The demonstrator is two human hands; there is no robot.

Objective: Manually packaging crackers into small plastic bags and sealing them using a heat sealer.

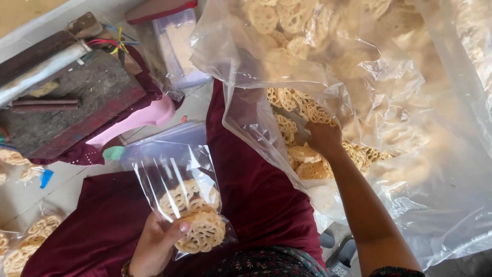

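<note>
Head view, hands. Your left hand (154,241) pinches a small clear bag (177,179) near its bottom, thumb over the lacy round crackers (197,223) inside; fingers are closed on the plastic. Your right hand (323,138) is deep in the mouth of the large clear sack (410,154), curled among the loose crackers (302,110) there. It seems to grip a grey scoop-like piece, though you cannot tell for sure through the film.

Head view, risks. The small bag stands with its mouth sagging; held only from below, it could fold shut or tip and spill onto the maroon cloth (256,190). The crackers look brittle, so a tight squeeze could snap them. The sack's loose edge could slump over your right wrist.

Head view, packages.
- Filled clear bags of crackers (31,238) at the lower left corner of the floor.
- Clear plastic tub (179,46) with a dark red lid, top centre, beside the sack.
- Worn wooden block with a metal bar (41,69), upper left, coloured wires at its end.
- Pink plastic piece (143,115) under the block's edge.
</note>
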